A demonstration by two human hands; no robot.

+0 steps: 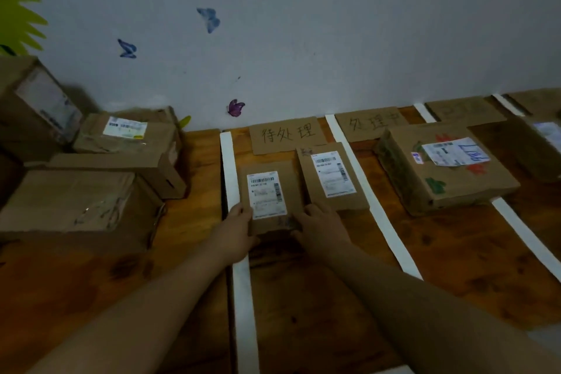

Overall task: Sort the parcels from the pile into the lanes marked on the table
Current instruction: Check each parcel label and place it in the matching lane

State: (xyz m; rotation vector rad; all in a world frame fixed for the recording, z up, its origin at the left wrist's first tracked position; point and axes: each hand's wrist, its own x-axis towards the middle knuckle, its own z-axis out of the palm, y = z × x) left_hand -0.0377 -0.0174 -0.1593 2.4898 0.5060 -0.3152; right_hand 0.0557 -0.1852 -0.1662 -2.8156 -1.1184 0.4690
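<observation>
Two hands hold a small parcel in the leftmost marked lane of a wooden table.

The table [455, 267] fills the lower frame under a pale wall with three butterfly stickers. At middle left sits a pile [91, 167] of about four brown boxes. Four white tape strips [239, 282] divide the surface into lanes, and three cardboard signs lie along the far edge, the left one [287, 134] handwritten. Right of centre lies one large flat box [446, 167] with coloured marks and a label. At centre are two small labelled parcels: one [332, 176] lies flat, touching the other [268, 196], which the left hand [238, 223] and right hand [318, 222] grip at its near corners, fingers curled on its edges.
</observation>
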